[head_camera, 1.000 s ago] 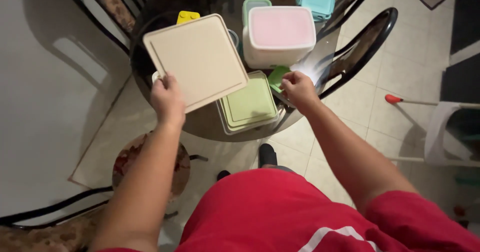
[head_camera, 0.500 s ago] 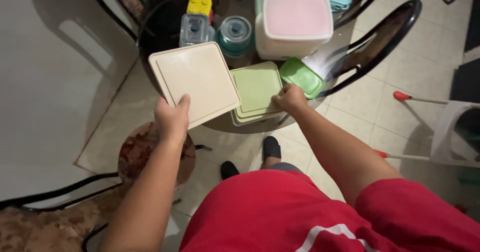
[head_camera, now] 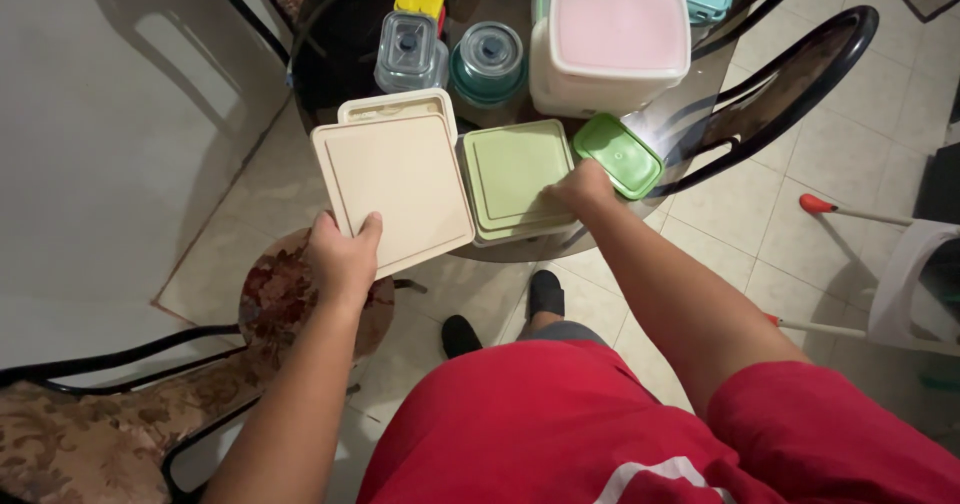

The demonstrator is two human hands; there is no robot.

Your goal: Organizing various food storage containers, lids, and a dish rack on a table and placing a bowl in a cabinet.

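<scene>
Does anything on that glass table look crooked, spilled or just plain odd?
Nothing is spilled or broken. The left hand holds a beige square lid tilted, jutting past the table edge instead of lying flat. The right hand rests on a stack of green lids, which sits close to that edge.

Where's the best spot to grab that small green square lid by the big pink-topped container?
Probably grip the small green square lid by its near right edge, coming from the right: it lies flat, with the pink-lidded white container crowding its far side and the right hand at its near-left corner.
</scene>
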